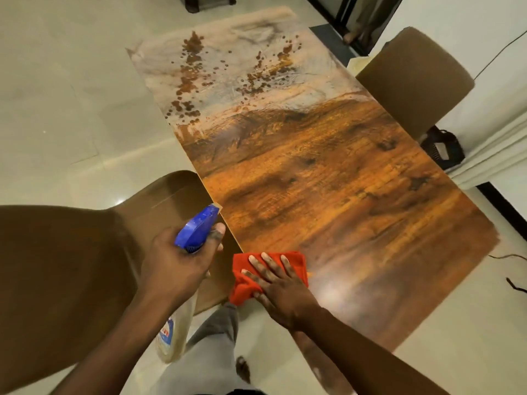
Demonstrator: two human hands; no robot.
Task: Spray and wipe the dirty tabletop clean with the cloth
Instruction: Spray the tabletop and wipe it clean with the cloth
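Note:
A long wooden tabletop (pixel 328 178) runs away from me. Its far half is covered with a whitish dusty film (pixel 285 78) broken by dark wet spots; the near half shows bare shiny wood. My right hand (pixel 281 289) lies flat, fingers spread, pressing a red cloth (pixel 242 280) onto the table's near left corner. My left hand (pixel 179 263) grips a spray bottle (pixel 196 229) with a blue trigger head, held just left of the table edge; its clear body hangs below my wrist.
A brown chair (pixel 65 275) stands at the near left beside the table, and another brown chair (pixel 413 81) stands at the far right. White curtains (pixel 490 155) hang on the right. Pale tiled floor surrounds the table; my legs show below.

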